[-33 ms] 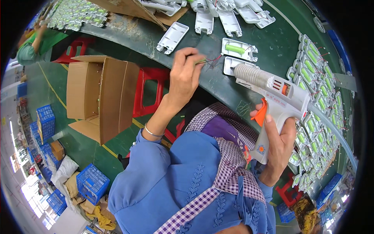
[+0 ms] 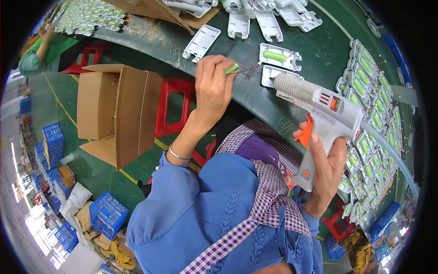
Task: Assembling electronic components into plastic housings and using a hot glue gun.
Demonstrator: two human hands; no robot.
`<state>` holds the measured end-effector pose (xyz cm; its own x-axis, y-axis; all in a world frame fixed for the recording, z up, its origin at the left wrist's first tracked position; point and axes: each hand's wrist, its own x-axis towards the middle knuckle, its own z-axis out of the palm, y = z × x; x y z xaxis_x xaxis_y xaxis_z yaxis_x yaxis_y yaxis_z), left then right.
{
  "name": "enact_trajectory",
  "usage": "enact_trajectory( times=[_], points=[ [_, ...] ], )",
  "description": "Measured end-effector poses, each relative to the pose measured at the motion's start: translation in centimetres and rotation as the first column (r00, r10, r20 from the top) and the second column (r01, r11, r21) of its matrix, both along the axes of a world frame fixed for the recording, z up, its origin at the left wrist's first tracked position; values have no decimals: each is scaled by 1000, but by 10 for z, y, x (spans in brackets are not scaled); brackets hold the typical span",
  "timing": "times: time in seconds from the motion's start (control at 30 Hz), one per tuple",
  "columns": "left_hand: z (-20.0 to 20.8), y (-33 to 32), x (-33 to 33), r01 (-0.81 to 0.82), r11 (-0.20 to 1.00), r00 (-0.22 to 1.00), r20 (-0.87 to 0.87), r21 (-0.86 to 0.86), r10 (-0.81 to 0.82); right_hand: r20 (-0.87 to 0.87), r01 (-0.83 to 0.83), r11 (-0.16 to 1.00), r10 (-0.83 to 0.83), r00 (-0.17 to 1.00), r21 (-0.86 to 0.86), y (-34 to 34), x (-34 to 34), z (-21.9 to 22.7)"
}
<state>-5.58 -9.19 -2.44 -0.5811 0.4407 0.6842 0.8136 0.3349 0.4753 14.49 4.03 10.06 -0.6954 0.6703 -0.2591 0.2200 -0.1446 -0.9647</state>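
Observation:
My left hand (image 2: 213, 86) pinches a green cylindrical battery (image 2: 232, 69) over the table's near edge. Thin red and black wires (image 2: 249, 70) run from it towards the white housings. In my right hand (image 2: 325, 164) is a white glue gun (image 2: 335, 119) with an orange trigger, its nozzle pointing left over a white plastic housing (image 2: 270, 76). Just beyond lies another white housing (image 2: 292, 58) with a green battery (image 2: 275, 56) in it. An empty white housing (image 2: 201, 43) rests on the table, beyond my left hand.
Many battery-fitted housings (image 2: 370, 118) cover the table's right side; loose white housings (image 2: 269, 25) are heaped at the back. An open cardboard box (image 2: 137, 114) stands at left beside a red stool (image 2: 175, 102). The glue gun's pale cord (image 2: 392, 150) trails right. Another person (image 2: 34, 59) is far left.
My left hand has shifted slightly left and turned, so the green battery between its fingers shows more. The glue gun and my right hand have stayed in place.

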Motion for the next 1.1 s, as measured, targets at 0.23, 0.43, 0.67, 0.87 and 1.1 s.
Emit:
enact_trajectory(
  times=[0.23, 0.43, 0.67, 0.87, 1.1],
  points=[
    [13, -16, 0, -22, 985, 993, 110, -172, 41, -40, 87, 996, -88, 995, -35, 8, 13, 4],
    [18, -15, -5, 11, 968, 993, 117, -252, 19, -25, 134, 991, -134, 991, 4, 12, 16, 2],
    [46, 18, 2, 268, 960, 864, 419, 83, -278, 5, 98, 995, -98, 995, -17, 10, 18, -1],
    [42, 51, -1, 441, 894, 877, 249, -79, -410, -50, 128, 991, -130, 990, -35, 6, 27, -1],
    [29, 60, 1, 436, 851, 893, 254, -294, -370, -75, 183, 979, -189, 979, -87, -2, 31, 6]
  ],
)
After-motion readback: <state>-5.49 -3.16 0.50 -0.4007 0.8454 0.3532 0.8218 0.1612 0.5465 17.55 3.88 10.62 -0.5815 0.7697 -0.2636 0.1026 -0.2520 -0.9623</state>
